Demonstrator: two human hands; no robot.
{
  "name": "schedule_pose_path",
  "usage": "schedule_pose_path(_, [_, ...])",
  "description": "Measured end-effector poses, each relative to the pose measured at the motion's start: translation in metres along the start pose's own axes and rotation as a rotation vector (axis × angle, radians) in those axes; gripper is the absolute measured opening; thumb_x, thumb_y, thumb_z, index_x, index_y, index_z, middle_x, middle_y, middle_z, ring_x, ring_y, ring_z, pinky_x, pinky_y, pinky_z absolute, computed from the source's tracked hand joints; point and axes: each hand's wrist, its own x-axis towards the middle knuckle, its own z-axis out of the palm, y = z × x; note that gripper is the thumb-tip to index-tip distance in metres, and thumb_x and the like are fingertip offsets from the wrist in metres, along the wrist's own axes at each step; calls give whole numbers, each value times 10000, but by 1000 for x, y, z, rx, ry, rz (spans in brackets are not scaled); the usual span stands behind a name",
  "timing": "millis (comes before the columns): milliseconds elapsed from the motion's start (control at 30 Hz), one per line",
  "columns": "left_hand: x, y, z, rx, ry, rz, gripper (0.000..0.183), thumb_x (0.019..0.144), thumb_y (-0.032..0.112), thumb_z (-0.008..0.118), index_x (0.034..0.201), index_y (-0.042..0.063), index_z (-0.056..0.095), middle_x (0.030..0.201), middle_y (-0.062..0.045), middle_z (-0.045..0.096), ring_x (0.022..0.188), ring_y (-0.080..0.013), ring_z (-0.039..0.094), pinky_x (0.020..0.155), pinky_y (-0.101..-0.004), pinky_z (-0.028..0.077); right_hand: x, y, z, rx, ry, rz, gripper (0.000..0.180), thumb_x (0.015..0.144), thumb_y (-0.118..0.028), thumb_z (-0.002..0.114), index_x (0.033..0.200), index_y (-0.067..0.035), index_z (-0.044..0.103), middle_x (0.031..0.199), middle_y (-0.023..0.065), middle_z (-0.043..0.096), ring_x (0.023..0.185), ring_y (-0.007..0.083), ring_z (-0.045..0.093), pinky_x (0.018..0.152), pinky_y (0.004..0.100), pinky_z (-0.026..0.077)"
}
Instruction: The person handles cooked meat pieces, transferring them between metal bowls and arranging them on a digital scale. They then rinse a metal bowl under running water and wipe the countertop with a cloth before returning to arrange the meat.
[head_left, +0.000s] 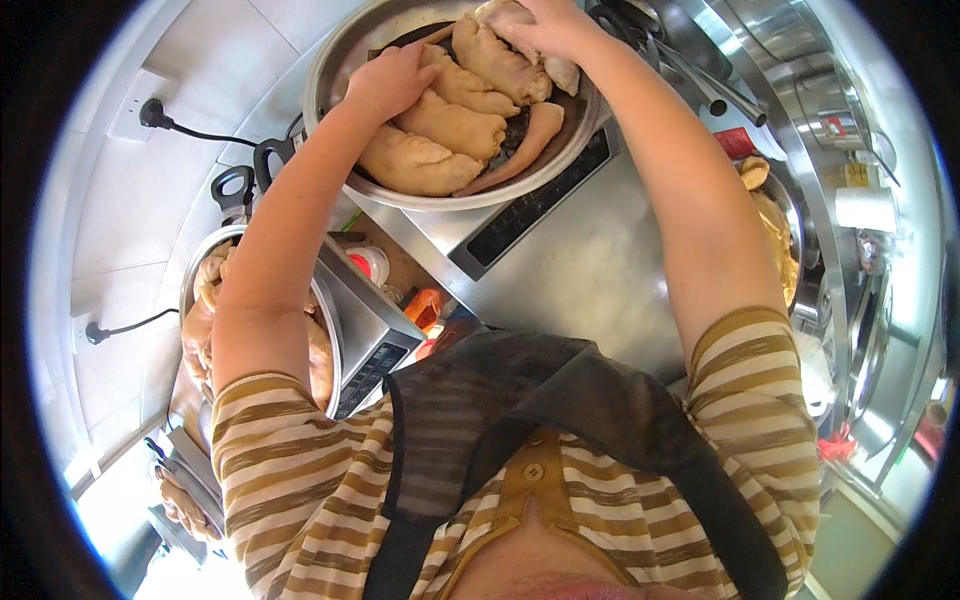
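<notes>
In the head view, several cooked pig's trotters (448, 126) lie side by side in a round metal pan (442, 201) at the top, with dark material under them. A curved pale piece, seemingly a pig's tail (534, 142), rests along the pan's near right side. My left hand (396, 79) lies over the ends of the trotters at the left, fingers slightly bent; whether it grips one is not plain. At the pan's upper right my right hand (551, 28) has its fingers on a paler trotter (510, 16), partly cut off by the picture's edge.
Below the pan is an induction cooker's control panel (536, 202) beside a steel worktop (577, 277). A second pot of meat (322, 360) stands at left by another cooker. Metal tubes (701, 90) and a bowl of yellowish food (776, 232) are at right. Black plugs (156, 114) sit in the wall.
</notes>
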Motion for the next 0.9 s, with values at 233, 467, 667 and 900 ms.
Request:
schedule_pose_path(233, [5, -4, 4, -172, 63, -27, 525, 971, 491, 387, 1229, 86, 600, 1266, -184, 598, 1136, -379, 574, 984, -477, 433, -214, -95, -126, 182, 110, -16, 409, 820, -5, 608, 1214, -116, 614, 1339, 156, 510, 1164, 322, 554, 964, 390, 480])
schedule_pose_path(467, [-54, 38, -36, -409, 433, 377, 340, 1019, 224, 460, 1225, -13, 589, 1197, -128, 620, 1110, -266, 573, 993, -363, 422, -459, -204, -211, 46, 251, 613, 318, 818, 30, 585, 1109, -73, 660, 1193, 144, 611, 981, 277, 628, 830, 350, 522])
schedule_pose_path(667, [-121, 155, 23, -777, 158, 604, 281, 1007, 164, 478, 1176, -14, 614, 1167, -118, 620, 1101, -230, 562, 989, -339, 420, -556, -290, -200, 39, 549, 1107, 196, 888, -8, 587, 1065, -33, 667, 961, 117, 660, 882, 272, 632, 808, 334, 496])
schedule_pose_path(900, [-180, 236, 76, -776, -196, 699, 230, 979, 150, 541, 1111, 6, 663, 1131, -105, 639, 1069, -202, 584, 962, -310, 430, -633, -322, -201, -148, 444, 1587, 231, 851, -134, 619, 1065, -59, 665, 1030, 141, 654, 987, 324, 618, 857, 375, 507])
